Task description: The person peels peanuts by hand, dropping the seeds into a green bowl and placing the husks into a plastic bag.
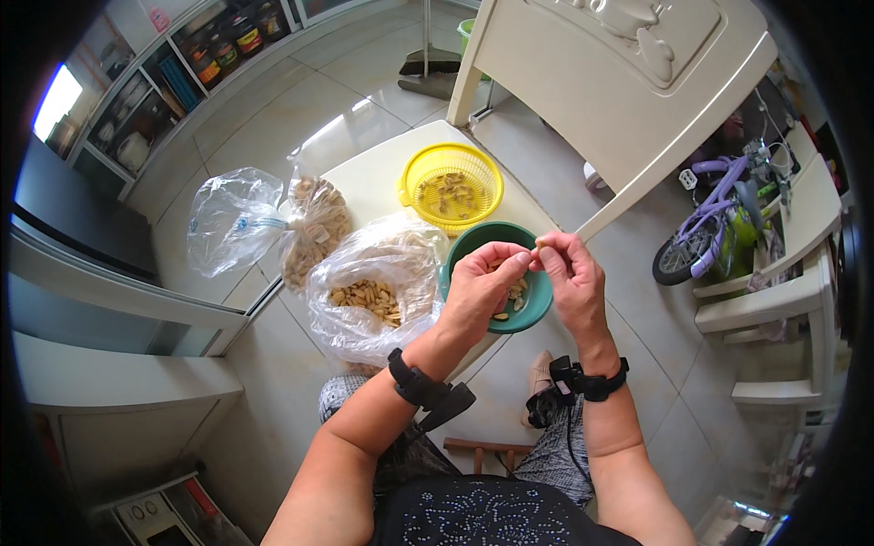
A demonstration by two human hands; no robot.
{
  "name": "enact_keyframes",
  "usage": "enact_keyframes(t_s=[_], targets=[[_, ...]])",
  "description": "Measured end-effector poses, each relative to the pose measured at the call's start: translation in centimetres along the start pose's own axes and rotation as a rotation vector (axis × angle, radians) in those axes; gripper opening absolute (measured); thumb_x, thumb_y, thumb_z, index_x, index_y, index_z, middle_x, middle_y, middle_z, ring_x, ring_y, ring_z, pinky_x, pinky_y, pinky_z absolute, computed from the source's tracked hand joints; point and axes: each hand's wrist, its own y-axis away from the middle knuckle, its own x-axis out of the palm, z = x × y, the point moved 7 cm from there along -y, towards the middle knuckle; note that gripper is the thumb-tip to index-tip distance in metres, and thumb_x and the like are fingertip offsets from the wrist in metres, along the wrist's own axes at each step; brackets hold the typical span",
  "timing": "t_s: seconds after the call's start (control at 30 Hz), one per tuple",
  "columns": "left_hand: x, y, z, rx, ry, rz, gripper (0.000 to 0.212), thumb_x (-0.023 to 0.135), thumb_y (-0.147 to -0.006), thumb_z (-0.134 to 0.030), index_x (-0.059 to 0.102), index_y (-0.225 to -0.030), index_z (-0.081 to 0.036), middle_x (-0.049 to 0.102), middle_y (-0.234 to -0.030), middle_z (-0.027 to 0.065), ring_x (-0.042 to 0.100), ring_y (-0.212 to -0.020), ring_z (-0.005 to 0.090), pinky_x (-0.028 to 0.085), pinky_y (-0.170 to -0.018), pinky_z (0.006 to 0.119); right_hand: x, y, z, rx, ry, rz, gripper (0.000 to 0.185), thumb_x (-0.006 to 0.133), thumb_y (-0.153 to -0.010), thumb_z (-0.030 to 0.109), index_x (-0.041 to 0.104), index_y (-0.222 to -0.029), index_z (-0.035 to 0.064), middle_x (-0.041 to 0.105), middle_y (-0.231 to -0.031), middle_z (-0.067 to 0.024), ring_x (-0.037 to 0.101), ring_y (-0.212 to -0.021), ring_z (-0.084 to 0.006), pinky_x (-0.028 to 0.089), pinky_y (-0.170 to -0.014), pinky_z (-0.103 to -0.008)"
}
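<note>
Above a green plastic bowl, my left hand and my right hand meet at the fingertips. Thumbs and forefingers pinch a small brownish seed-like piece, mostly hidden by the fingers. Several pale and greenish pieces lie in the bowl, partly covered by my left hand. To its left, an opened clear plastic bag holds many pale, elongated seeds or nuts. A yellow plastic colander behind the bowl contains small brown scraps.
A tied plastic bag of brown pieces stands on the cream bench-like surface. A cream panel rises at the back right. A purple child's bicycle stands on the right, a broom farther back, shelves with jars at upper left.
</note>
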Motion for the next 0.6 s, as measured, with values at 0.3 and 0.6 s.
enact_keyframes(t_s=[0.3,0.6], targets=[[-1.0,-0.3,1.0,-0.029,0.076,0.009,0.016,0.067,-0.089,-0.019,0.064,-0.095,-0.005,0.056,-0.068,-0.0055,0.038,-0.047,0.0001,0.027,-0.041,0.016,0.8,0.9,2.8,-0.507,0.474,-0.071,0.014,0.069,-0.082,0.002,0.065,-0.094,0.0058,0.064,-0.085,-0.0087,0.064,-0.076,-0.0267,0.053,-0.066,-0.0346],[-1.2,-0.2,0.6,-0.020,0.064,-0.035,0.009,0.064,-0.089,-0.014,0.061,-0.091,-0.005,0.046,-0.063,-0.0060,0.035,-0.048,0.0010,0.026,-0.041,0.017,1.3,1.4,2.9,-0.647,0.573,-0.045,0.020,0.070,-0.076,-0.001,0.065,-0.094,0.0063,0.064,-0.087,-0.0090,0.065,-0.078,-0.0263,0.054,-0.067,-0.0350]])
